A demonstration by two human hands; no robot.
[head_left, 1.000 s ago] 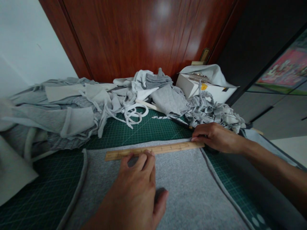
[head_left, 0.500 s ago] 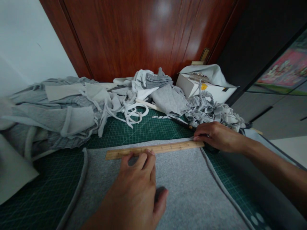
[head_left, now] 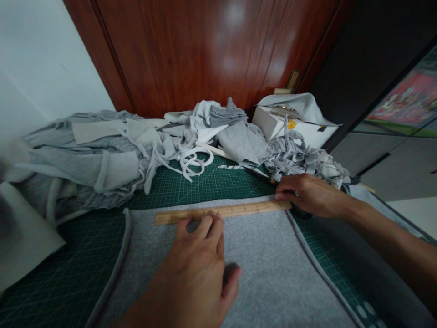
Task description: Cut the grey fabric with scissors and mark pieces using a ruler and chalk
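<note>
A wooden ruler (head_left: 246, 209) lies across the top edge of a grey knit fabric panel (head_left: 266, 255), which is spread on a green cutting mat. My left hand (head_left: 198, 269) presses the ruler down with bent fingertips left of its middle; the thumb stands apart over the fabric. At the ruler's right end, by the fabric's top corner, my right hand (head_left: 303, 193) is closed with its fingertips together. What lies between those fingertips is hidden. Just beyond this hand, a dark, slim tool (head_left: 261, 175) lies partly covered.
Grey and white fabric pieces (head_left: 116, 168) are heaped at the left and back of the cutting mat (head_left: 177, 184). Shredded scraps (head_left: 300, 155) lie beyond my right hand, before a white box (head_left: 307, 132). A wooden door (head_left: 191, 54) rises behind.
The view has shifted slightly, so things appear a little further right. Both hands stay in place against the ruler and the fabric.
</note>
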